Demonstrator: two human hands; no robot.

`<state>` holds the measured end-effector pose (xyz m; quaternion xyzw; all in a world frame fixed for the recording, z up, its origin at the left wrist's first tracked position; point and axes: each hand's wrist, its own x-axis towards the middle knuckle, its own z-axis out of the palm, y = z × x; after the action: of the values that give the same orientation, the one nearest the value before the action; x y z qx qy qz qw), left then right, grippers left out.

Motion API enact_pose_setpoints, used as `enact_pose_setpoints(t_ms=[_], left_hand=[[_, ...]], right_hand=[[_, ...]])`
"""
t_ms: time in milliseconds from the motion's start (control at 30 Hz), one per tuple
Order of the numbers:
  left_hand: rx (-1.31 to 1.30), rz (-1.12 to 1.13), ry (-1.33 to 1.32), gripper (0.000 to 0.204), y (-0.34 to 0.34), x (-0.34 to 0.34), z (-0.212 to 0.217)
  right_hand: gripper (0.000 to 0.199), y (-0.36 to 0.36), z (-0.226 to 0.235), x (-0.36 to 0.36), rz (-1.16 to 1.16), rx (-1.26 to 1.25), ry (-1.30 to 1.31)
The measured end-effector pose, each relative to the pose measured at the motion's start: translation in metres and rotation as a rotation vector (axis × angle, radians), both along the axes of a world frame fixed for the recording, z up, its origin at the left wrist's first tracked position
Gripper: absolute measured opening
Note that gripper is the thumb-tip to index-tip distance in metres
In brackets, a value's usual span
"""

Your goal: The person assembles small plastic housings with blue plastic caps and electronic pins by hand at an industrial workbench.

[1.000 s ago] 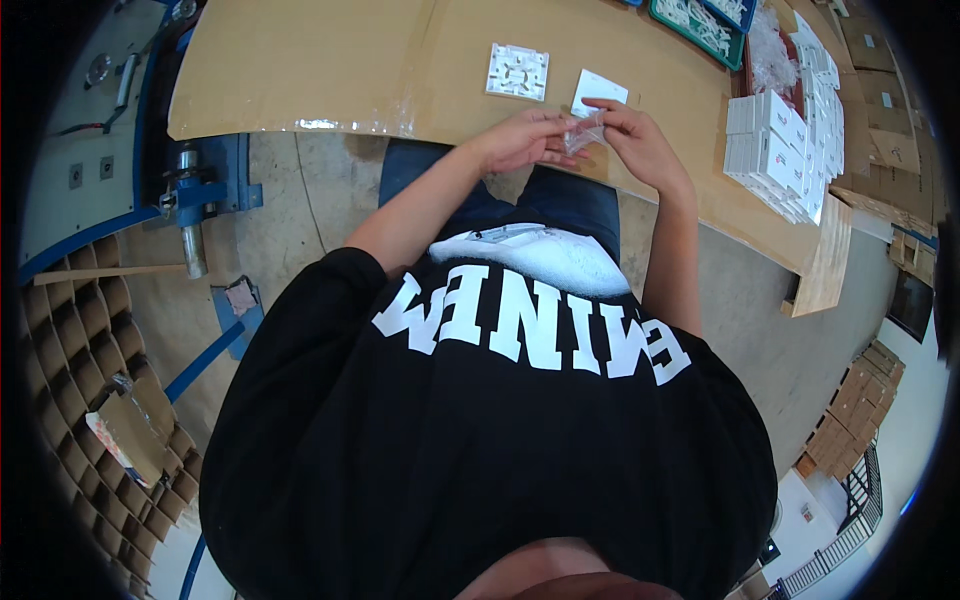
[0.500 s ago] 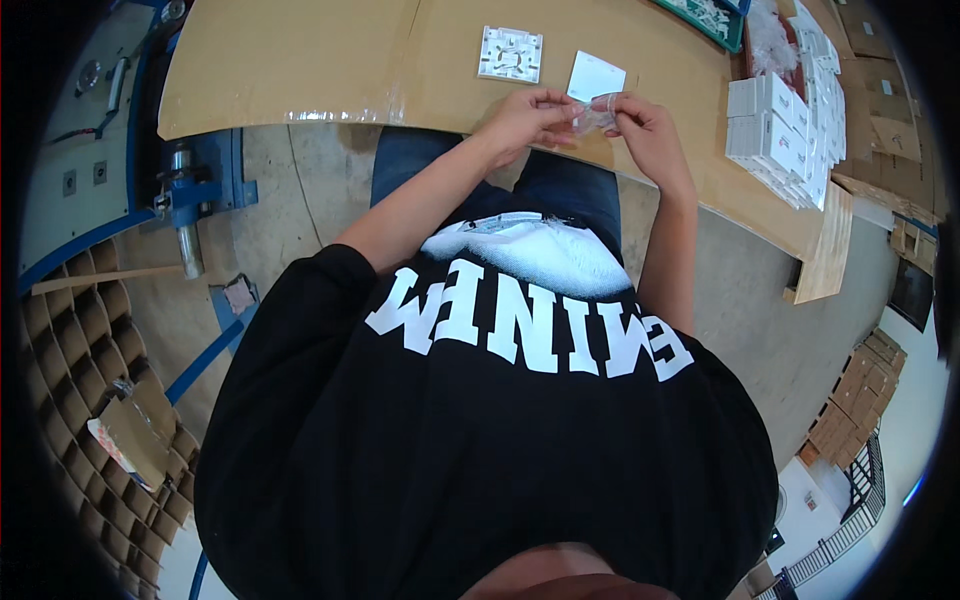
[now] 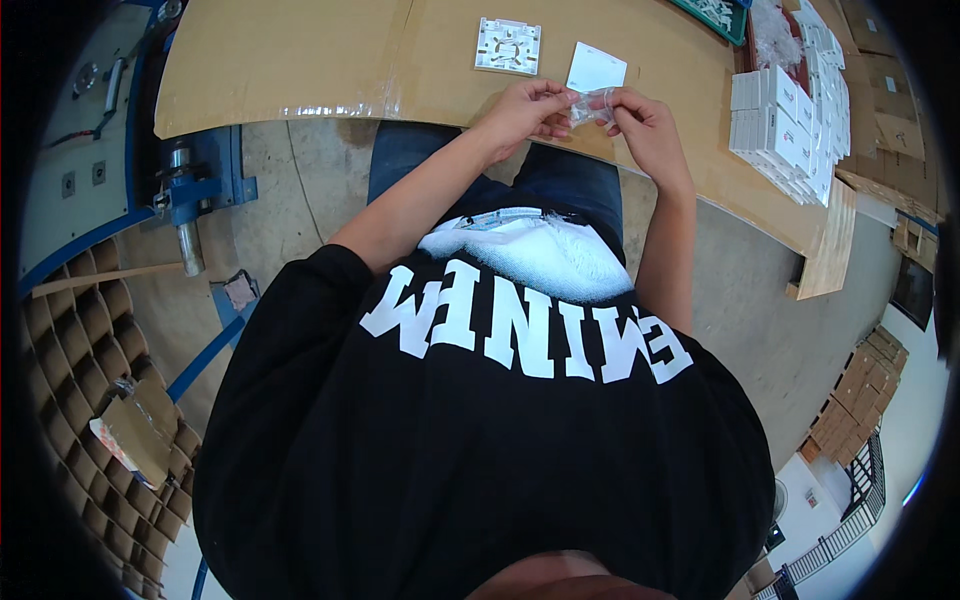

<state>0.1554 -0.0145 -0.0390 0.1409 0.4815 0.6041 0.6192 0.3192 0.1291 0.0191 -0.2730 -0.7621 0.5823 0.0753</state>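
Note:
A small clear plastic bag (image 3: 592,107) is stretched between my two hands, just above the table's near edge. My left hand (image 3: 525,117) pinches one end of it, fingers curled. At the other end, my right hand (image 3: 645,125) grips the bag between thumb and fingers. What the bag contains is too small to make out. Just beyond my hands lies a flat white square plate (image 3: 597,68). To its left rests a white square frame with metal parts inside (image 3: 508,46), its inner side facing up.
The cardboard-covered table (image 3: 300,60) spans the front. Stacks of white boxes (image 3: 785,130) stand at its right, near a green bin of small white parts (image 3: 715,14). Blue machinery (image 3: 185,190) stands left; a cardboard divider grid (image 3: 80,400) lies at lower left.
The view has shifted slightly, so the table things sit a little higher. Both hands still hold the clear bag, which looks a bit more spread out between them.

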Motion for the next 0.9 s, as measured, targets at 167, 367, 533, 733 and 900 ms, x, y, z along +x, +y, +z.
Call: enact_pose_setpoints(t_ms=[167,367,533,733,900], left_hand=[[-0.026,-0.023,0.032,0.028,0.000,-0.001,0.004],[0.106,0.049,-0.151,0.029,-0.001,-0.005,-0.003],[0.104,0.037,-0.223,0.025,0.000,-0.008,-0.004],[0.092,0.030,-0.120,0.024,-0.002,-0.009,-0.005],[0.063,0.016,0.002,0.029,-0.003,-0.010,-0.006]], right_hand=[[0.028,-0.004,0.007,-0.001,-0.013,-0.027,0.042],[0.030,-0.009,0.007,-0.003,-0.034,-0.036,0.040],[0.031,-0.011,0.000,-0.003,-0.102,-0.051,0.043],[0.032,-0.013,-0.005,-0.003,-0.052,-0.081,0.014],[0.033,-0.012,-0.006,-0.003,0.020,-0.103,-0.072]])
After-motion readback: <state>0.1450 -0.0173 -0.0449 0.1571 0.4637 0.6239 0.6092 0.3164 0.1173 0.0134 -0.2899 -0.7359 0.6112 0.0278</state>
